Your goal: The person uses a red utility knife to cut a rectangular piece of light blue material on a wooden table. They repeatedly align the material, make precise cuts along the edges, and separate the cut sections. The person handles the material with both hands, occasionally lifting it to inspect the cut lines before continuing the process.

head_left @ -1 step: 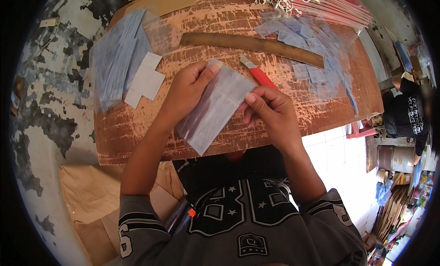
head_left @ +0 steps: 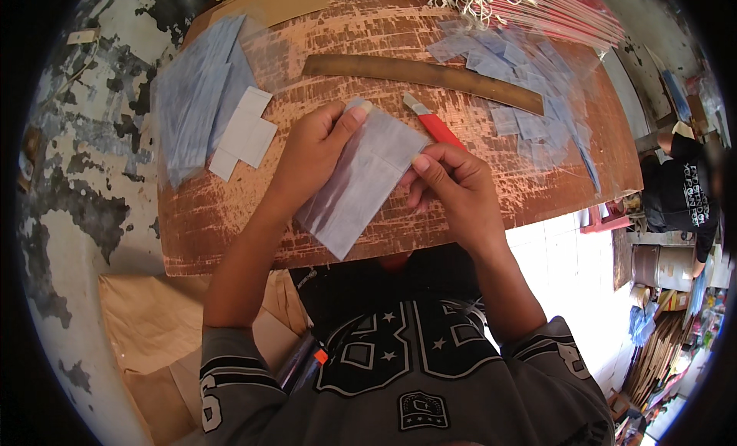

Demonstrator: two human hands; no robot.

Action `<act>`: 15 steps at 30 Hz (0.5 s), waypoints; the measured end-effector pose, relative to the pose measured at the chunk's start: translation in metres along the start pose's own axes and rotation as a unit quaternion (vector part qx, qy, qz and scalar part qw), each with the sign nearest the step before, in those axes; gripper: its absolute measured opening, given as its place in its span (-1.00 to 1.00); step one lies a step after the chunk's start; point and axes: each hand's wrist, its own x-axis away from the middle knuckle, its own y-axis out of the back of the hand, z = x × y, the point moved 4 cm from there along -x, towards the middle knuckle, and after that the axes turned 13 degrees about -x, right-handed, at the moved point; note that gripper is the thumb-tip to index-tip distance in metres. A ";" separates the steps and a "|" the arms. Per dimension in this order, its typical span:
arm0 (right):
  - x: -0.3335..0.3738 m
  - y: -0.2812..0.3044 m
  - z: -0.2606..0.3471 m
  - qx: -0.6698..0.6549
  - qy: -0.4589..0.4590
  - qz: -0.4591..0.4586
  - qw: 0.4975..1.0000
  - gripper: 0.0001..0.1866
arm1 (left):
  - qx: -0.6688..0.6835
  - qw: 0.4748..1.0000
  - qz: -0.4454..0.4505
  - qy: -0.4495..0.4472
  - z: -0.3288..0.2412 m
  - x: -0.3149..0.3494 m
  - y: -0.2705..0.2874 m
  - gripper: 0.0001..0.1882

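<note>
Over the near part of the table I hold a greyish, see-through plastic sheet [head_left: 368, 170], tilted and shiny along its left side. My left hand [head_left: 318, 150] pinches its upper left corner, thumb on top. At the right corner my right hand [head_left: 454, 186] grips the edge between thumb and fingers; some fingertips are hidden behind it. Whether the sheet is one layer or several I cannot tell. Just beyond my right hand lies a cutter knife [head_left: 439, 129] with a red handle. White card pieces [head_left: 244, 135] lie left of my left hand.
A long brown strip [head_left: 422, 72] crosses the table [head_left: 223, 231]. Clear plastic sheets [head_left: 196, 100] are piled left, with smaller plastic pieces [head_left: 522, 70] at right. Red sticks with white strings [head_left: 537, 12] lie at the far right. Another person [head_left: 679, 185] is at the right edge.
</note>
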 end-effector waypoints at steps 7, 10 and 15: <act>0.002 -0.016 -0.005 0.031 -0.031 -0.019 0.999 -0.78 | -0.081 0.972 -0.221 -0.019 -0.023 0.015 0.010 -0.54; 0.001 -0.021 -0.005 0.071 -0.024 -0.025 0.997 -0.82 | -0.098 0.962 -0.256 -0.015 -0.015 0.019 0.011 -0.61; -0.008 -0.019 -0.002 0.135 0.059 -0.053 0.988 -0.85 | 0.068 0.958 -0.273 -0.061 -0.019 0.032 0.004 -0.71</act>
